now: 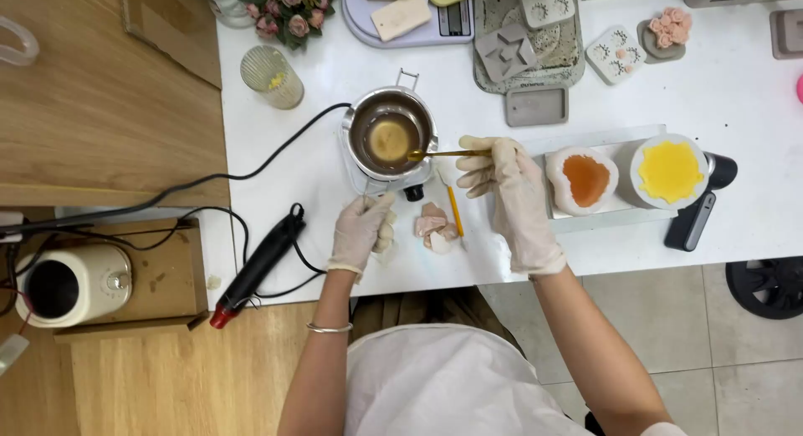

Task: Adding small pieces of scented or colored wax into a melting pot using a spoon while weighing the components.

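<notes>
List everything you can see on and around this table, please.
melting pot: one, silver metal with brownish liquid, table centre, on a small heater
spoon: one, gold, bowl over the pot
stick: one, orange, beside the heater
wax chunks: a few, pale pink, at the front edge
filled moulds: two, one orange, one yellow, on a white tray at right
heat gun: one, black with red tip, off the table's left corner
glass: one, ribbed, clear, upper left
flowers: one bunch, pink, top left
scale: one, pale, top centre
empty moulds: several, grey, top right
jug: one, cream, far left
left hand: gloved, white, by the pot's handle
right hand: gloved, white, holding the spoon
</notes>
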